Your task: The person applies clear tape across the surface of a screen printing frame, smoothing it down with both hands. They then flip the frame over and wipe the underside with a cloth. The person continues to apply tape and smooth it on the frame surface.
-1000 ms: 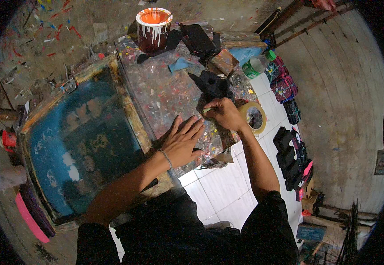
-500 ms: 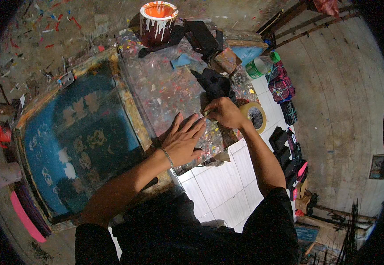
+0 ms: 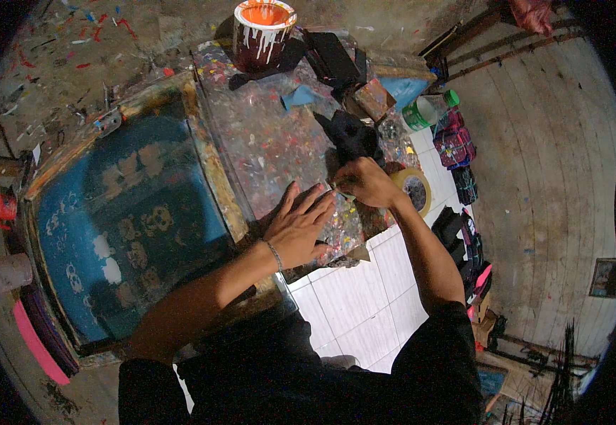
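My left hand (image 3: 298, 228) lies flat on the paint-spattered tabletop (image 3: 251, 127), fingers spread, with a bracelet at the wrist. Just to its right, the fingers of my right hand (image 3: 369, 183) are closed in a pinch near the left fingertips. What they hold, if anything, is too small to make out. A crumpled black cloth (image 3: 350, 136) lies right beyond the right hand. Beside that hand's wrist is a roll of clear tape (image 3: 422, 188), partly covered by it.
Left of the hands lies a printing screen with a worn wooden frame (image 3: 216, 170) and blue mesh. A paint-dripped bucket (image 3: 262, 42) with orange inside stands at the back. A green-and-clear plastic container (image 3: 418, 113) and patterned pouches (image 3: 454, 142) sit at the right, by white floor tiles (image 3: 336, 297).
The whole view has shifted slightly, with the table's things a little farther right. Both hands keep nearly the same places and poses on the table.
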`<state>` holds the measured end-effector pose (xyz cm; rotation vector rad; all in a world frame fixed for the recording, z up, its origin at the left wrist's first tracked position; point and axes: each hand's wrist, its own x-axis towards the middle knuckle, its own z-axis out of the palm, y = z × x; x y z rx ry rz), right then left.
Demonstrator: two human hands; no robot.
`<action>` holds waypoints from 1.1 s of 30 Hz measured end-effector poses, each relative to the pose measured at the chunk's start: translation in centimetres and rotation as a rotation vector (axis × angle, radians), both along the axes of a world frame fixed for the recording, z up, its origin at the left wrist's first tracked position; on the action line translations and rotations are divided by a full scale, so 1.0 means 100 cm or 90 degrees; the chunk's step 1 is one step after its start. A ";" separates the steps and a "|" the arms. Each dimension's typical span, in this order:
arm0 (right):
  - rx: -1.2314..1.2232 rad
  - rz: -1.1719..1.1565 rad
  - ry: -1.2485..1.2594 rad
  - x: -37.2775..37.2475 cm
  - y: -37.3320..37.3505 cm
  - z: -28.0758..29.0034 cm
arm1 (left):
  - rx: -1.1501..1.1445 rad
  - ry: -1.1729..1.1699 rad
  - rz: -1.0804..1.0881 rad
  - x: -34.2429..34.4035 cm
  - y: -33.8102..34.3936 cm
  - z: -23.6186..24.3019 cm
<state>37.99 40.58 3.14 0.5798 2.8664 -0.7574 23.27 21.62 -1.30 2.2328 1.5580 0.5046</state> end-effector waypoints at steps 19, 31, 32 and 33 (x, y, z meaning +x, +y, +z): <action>0.041 -0.023 0.021 0.001 -0.004 -0.015 | 0.017 -0.020 -0.004 0.003 -0.001 -0.007; -0.037 -0.009 -0.062 -0.011 0.007 0.006 | 0.035 -0.001 -0.009 0.003 -0.001 -0.008; -0.034 -0.005 -0.073 -0.011 0.008 0.004 | 0.031 0.000 -0.009 0.004 -0.001 -0.007; -0.032 -0.002 -0.085 -0.010 0.009 0.003 | 0.034 -0.004 -0.010 0.004 0.000 -0.007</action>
